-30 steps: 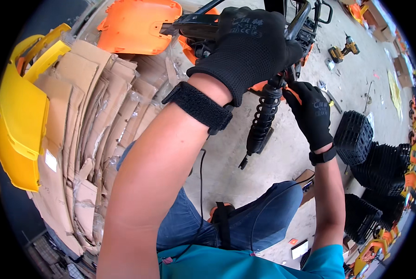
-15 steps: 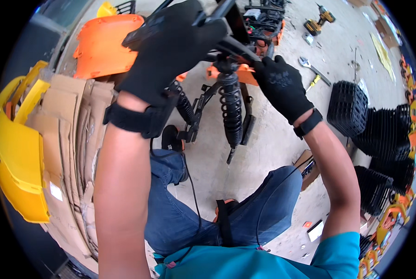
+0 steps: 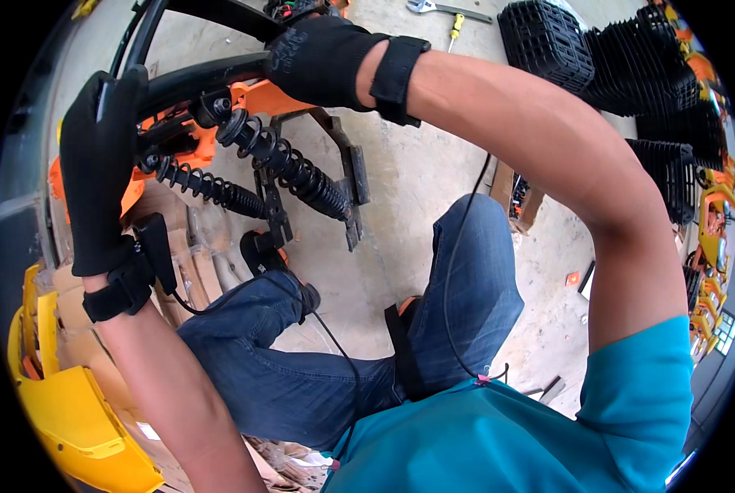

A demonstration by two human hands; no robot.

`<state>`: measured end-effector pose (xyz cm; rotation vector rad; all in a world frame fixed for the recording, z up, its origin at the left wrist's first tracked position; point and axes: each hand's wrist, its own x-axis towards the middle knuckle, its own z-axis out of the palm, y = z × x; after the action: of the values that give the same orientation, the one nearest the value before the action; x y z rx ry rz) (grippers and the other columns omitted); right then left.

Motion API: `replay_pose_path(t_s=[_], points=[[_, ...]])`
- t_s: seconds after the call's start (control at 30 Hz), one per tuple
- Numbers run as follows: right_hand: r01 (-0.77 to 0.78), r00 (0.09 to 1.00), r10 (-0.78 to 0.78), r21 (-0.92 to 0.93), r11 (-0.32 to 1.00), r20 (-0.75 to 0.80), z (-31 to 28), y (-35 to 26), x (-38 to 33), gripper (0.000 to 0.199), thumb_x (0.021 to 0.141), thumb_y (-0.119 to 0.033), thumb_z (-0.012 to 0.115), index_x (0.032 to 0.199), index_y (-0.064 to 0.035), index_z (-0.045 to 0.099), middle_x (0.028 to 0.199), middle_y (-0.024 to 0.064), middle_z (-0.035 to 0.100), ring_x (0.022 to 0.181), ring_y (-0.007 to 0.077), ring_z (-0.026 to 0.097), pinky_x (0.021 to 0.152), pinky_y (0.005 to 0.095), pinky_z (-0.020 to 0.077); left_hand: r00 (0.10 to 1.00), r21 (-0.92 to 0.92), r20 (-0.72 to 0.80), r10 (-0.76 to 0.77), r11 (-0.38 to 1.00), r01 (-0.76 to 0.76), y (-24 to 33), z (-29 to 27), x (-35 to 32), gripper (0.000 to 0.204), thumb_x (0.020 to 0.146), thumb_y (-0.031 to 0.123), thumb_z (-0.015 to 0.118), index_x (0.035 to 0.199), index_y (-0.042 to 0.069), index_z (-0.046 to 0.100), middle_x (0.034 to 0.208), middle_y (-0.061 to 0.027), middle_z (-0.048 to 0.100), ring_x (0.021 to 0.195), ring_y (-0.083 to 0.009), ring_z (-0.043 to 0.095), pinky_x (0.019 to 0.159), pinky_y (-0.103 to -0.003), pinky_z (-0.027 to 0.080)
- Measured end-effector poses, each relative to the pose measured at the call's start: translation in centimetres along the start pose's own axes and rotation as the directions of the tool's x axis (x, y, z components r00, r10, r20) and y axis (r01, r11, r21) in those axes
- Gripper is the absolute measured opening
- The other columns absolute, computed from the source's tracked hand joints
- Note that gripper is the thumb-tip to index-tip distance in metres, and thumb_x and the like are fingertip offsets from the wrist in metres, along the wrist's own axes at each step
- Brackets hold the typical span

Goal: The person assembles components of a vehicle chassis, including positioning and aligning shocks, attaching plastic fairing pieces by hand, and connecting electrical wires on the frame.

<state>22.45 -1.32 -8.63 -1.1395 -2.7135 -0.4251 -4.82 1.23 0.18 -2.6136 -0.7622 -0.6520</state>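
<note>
My right hand point(image 3: 322, 62), in a black glove, is closed around a black tubular frame point(image 3: 207, 78) at the upper left. My left hand point(image 3: 100, 164), also gloved, grips the frame's left end, its fingers partly hidden. Two black coil-spring shock absorbers slant down from beneath the frame: a nearer one point(image 3: 289, 168) and one farther left point(image 3: 211, 187). The nearer shock's lower end overlaps a black metal bracket point(image 3: 355, 177); whether they are joined I cannot tell. Orange panels point(image 3: 265, 99) show behind the frame.
Flattened cardboard point(image 3: 96, 337) and a yellow plastic cover point(image 3: 88, 427) lie left. Black plastic crates point(image 3: 544, 45) are stacked at the upper right, near an adjustable wrench point(image 3: 450, 10) and a yellow-handled screwdriver point(image 3: 456, 31). An open carton point(image 3: 525, 197) stands beyond my right knee.
Both hands and the frame have shifted left in view, and the shocks now slant instead of the nearer one hanging upright. The view has turned too; the drill has left the picture.
</note>
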Motion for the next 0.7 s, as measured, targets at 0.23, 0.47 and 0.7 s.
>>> replay_pose_path(t_s=[0.23,0.47,0.7], points=[[0.039,0.999,-0.039,-0.034,0.999,-0.003,0.1,-0.4,0.4,0.013,0.070,-0.009,0.067,0.081,-0.0068,0.073,0.075,0.0095,0.070,0.074,0.0283,0.071,0.060,0.0400,0.0564,0.859,-0.455,0.132,-0.494,0.740,0.496,2.0,0.5,1.6,0.037,0.090,0.035,0.065,0.079,0.001,0.056,0.063,-0.0071,0.044,0.060,-0.0130,0.043,0.057,-0.030,0.038],[0.043,0.996,-0.033,0.113,0.993,-0.088,0.4,0.9,-0.5,0.009,0.075,-0.008,0.063,0.083,-0.0059,0.067,0.078,0.0116,0.064,0.077,0.0289,0.068,0.068,0.0381,0.0539,0.993,0.061,-0.061,-0.105,0.992,0.109,0.1,-0.2,-0.8,0.019,0.085,0.012,0.067,0.104,0.008,0.066,0.091,-0.0146,0.064,0.077,-0.0296,0.063,0.068,-0.038,0.048],[0.001,0.999,-0.012,0.204,0.979,0.050,0.9,2.2,-1.4,0.014,0.078,-0.004,0.064,0.092,-0.0045,0.062,0.083,0.0144,0.064,0.079,0.0329,0.066,0.068,0.0389,0.0541,0.997,0.034,0.014,-0.078,0.996,0.078,-0.1,0.3,-0.5,0.027,0.082,0.001,0.067,0.107,0.011,0.066,0.092,-0.0095,0.060,0.080,-0.0277,0.062,0.067,-0.036,0.049]])
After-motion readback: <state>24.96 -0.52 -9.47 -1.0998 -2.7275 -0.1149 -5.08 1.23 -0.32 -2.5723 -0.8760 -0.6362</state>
